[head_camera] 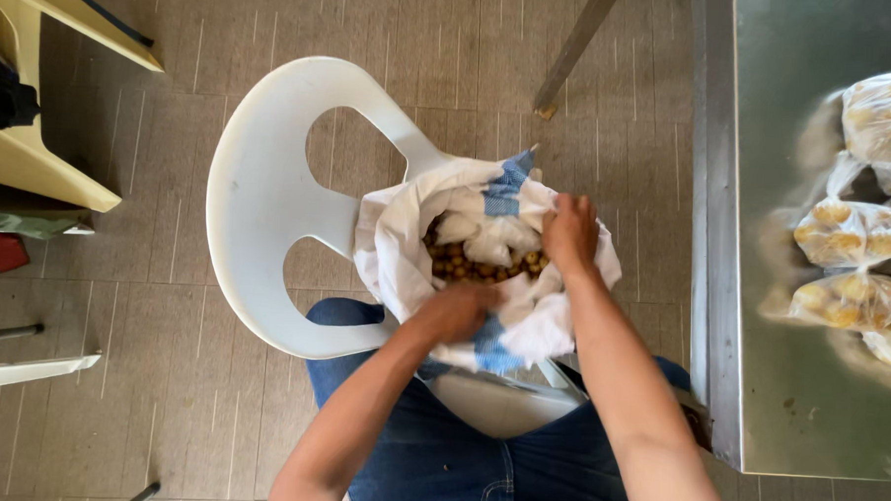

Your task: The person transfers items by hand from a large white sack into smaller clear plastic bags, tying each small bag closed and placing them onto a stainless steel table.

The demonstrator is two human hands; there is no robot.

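Note:
A white cloth sack with blue stripes sits open on the seat of a white plastic chair. Inside it lie several small round brown-yellow fruits or nuts. My left hand is closed on the sack's near rim. My right hand grips the cloth at the far right rim. Both hands are at the sack's mouth. My knees in blue jeans are just below the chair.
A steel table stands on the right, bearing several clear plastic bags filled with yellowish round items. A table leg slants at the top. A cream plastic chair is at the left. The floor is grey tile.

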